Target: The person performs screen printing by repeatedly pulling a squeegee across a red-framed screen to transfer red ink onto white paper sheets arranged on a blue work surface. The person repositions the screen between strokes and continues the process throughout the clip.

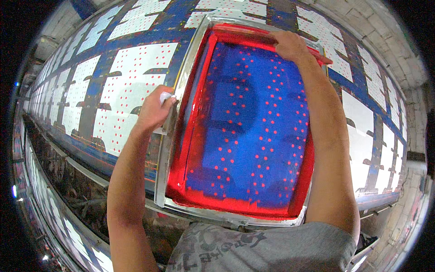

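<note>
- Near the near edge of the long surface (278, 16), a metal-rimmed screen frame (164, 172) lies over white panels (136, 68) with red dots.
- Across the frame's far end, the right hand (290, 44) is the nearer one to a red-coated bar (240, 31); the bar lies directly under its grip and extends leftward from it.
- The right grip looks clamped over the bar, though the fingertips are hidden.
- At the frame's left side, the left hand (156, 109) has its grip closed on a small white piece (166, 96) beside the rail; whether it also clamps the rail, I cannot tell.
- The bar's long axis runs left to right, roughly along the surface's far edge and across the frame.
- The frame's long axis points from the surface's near edge toward its far edge, leaning slightly right.
- Inside the frame, red ink (235, 204) borders the blue mesh (253, 127).
</note>
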`<state>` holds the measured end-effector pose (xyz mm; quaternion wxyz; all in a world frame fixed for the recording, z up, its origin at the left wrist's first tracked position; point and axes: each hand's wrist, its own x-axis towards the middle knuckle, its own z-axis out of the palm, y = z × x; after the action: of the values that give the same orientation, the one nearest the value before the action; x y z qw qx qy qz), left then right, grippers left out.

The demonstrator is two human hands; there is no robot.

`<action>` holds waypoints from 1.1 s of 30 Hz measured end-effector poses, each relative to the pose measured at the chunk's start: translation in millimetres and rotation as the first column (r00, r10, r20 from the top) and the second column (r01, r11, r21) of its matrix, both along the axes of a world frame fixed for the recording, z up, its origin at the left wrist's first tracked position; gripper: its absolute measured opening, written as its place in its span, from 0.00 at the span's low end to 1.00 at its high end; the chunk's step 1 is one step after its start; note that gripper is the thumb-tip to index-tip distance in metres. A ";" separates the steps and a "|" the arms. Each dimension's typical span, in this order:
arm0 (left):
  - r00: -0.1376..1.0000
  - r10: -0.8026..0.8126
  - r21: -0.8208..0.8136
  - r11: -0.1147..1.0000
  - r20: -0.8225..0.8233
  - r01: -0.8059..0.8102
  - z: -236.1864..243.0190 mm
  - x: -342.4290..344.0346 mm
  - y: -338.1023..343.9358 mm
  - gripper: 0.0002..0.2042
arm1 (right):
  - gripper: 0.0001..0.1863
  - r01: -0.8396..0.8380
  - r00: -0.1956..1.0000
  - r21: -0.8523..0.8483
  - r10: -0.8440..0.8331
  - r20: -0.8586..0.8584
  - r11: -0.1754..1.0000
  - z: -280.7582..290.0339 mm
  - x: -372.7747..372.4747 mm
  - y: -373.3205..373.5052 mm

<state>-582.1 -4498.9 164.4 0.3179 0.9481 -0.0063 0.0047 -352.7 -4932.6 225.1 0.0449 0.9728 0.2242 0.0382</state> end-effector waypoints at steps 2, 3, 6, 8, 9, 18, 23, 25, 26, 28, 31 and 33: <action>1.000 0.006 0.003 1.000 -0.004 -0.006 0.0 0.4 -0.4 0.16 | 0.25 0.036 0.998 0.078 -0.040 0.044 0.996 -3.9 7.1 -3.9; 1.000 0.011 0.001 1.000 -0.015 -0.011 0.6 0.2 -0.8 0.16 | 0.25 0.063 0.996 0.047 -0.066 0.060 0.997 -5.3 12.9 -4.3; 1.000 0.009 0.011 1.000 -0.026 -0.009 3.3 -1.6 -2.6 0.15 | 0.25 -0.008 1.000 0.035 0.008 0.002 0.999 -8.6 23.6 -10.9; 1.000 0.007 0.014 1.000 -0.028 -0.006 5.1 -2.6 -3.0 0.15 | 0.22 -0.014 1.000 0.018 0.015 -0.002 1.000 -11.0 27.3 -12.1; 0.999 0.004 0.011 1.000 -0.033 -0.004 5.8 -2.4 -2.8 0.15 | 0.22 -0.013 1.000 -0.006 0.013 -0.026 1.000 -9.0 30.0 -12.6; 1.000 -0.010 -0.003 1.000 -0.002 0.009 5.8 -0.7 -3.7 0.13 | 0.20 -0.143 0.979 0.141 0.161 -0.122 0.980 3.7 -43.6 -1.9; 0.999 -0.025 0.013 1.000 0.021 0.025 2.0 0.6 -1.2 0.13 | 0.20 -0.115 0.979 0.086 0.128 -0.158 0.990 6.3 -137.8 11.3; 0.999 -0.032 0.045 0.999 0.027 0.031 -2.1 4.4 1.4 0.13 | 0.19 -0.074 0.976 0.088 0.090 -0.200 0.993 9.7 -181.1 19.1; 0.998 -0.039 0.055 0.998 0.043 0.037 -4.8 6.1 3.0 0.14 | 0.19 -0.046 0.973 0.082 0.063 -0.224 0.996 11.9 -201.9 24.2; 0.991 -0.064 0.039 0.997 0.120 0.060 -10.9 9.1 6.7 0.17 | 0.18 0.006 0.963 0.070 0.013 -0.270 0.998 16.4 -243.6 34.3; 0.999 0.043 -0.160 0.986 -0.013 -0.045 -19.0 11.0 10.3 0.22 | 0.18 0.024 0.959 0.054 -0.008 -0.282 0.998 22.5 -304.3 46.3; 0.990 0.055 -0.023 0.998 0.132 -0.053 -21.9 11.5 10.2 0.24 | 0.19 0.049 0.958 0.073 -0.026 -0.285 0.996 21.6 -342.0 54.7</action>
<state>-570.6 -4488.7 142.5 0.3257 0.9424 -0.0016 0.0765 -694.8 -4877.9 246.8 -0.0257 0.9733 0.2080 -0.0934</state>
